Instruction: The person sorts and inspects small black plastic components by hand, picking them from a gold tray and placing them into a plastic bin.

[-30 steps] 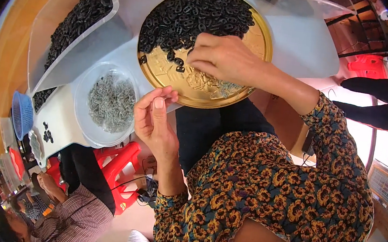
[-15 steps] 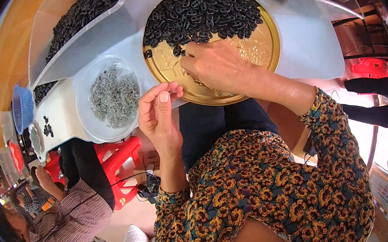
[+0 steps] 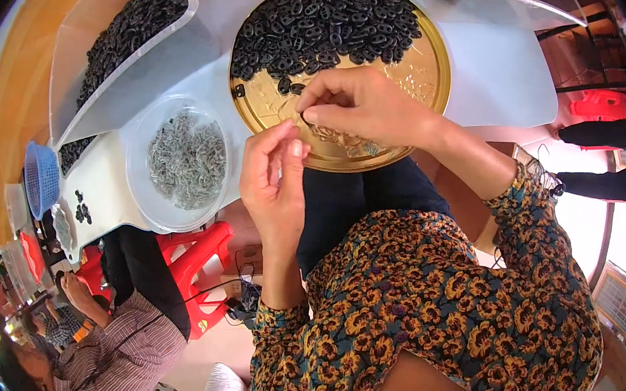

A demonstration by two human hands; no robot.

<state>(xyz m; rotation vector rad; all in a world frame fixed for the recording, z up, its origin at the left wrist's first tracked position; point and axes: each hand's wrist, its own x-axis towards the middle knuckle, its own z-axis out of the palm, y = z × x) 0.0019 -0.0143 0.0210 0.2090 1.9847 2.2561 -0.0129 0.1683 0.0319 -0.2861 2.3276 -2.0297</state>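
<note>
In the head view, the right hand (image 3: 373, 108) has a narrow grip, thumb and finger pinching 1 small black piece (image 3: 307, 118) over the near part of the round gold tray (image 3: 439, 106); loose black pieces (image 3: 325, 23) crowd the far side. The left hand (image 3: 276, 180) is raised just beside that piece, thumb and fingertips close together. The step in hand seems to be bringing 1 piece to the left fingertips; the next move would call for lining up the 2 hands finely. Whether the left grip holds anything I cannot make out. The fingers hide part of the pinched piece, the translucent bits (image 3: 187, 166) in the tub (image 3: 135, 160) blur together, and the clear bin (image 3: 137, 75) runs off the top edge
</note>
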